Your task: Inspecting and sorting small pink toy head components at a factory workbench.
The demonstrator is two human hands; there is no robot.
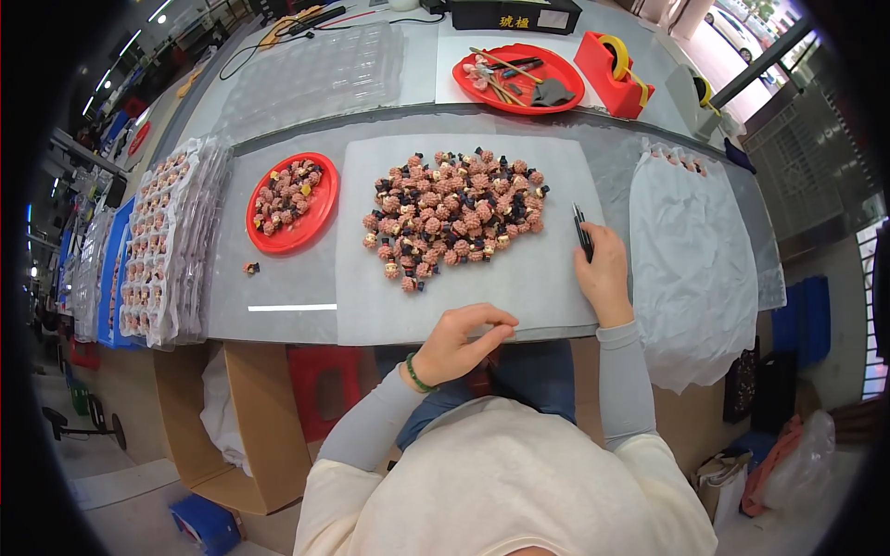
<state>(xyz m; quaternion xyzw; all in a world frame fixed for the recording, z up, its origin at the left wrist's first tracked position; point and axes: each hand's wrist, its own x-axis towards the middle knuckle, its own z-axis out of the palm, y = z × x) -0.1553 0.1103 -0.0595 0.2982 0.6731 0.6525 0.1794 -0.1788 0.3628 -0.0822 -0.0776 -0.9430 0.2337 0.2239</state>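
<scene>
A heap of small figurine pieces, pinkish curly heads with dark and cream parts, lies on a white foam sheet. At the sheet's right edge my right hand is closed around a slim black pen-like tool; its exact kind is unclear. My left hand, with a green bead bracelet at the wrist, hovers by the near table edge below the heap. Its thumb and index tips come together, and nothing shows between them.
Left of the sheet, a red plate holds more pieces, with one loose piece nearby. Stacked clear trays stand far left. A white cloth lies right. Behind are a red tray of tools and a tape dispenser.
</scene>
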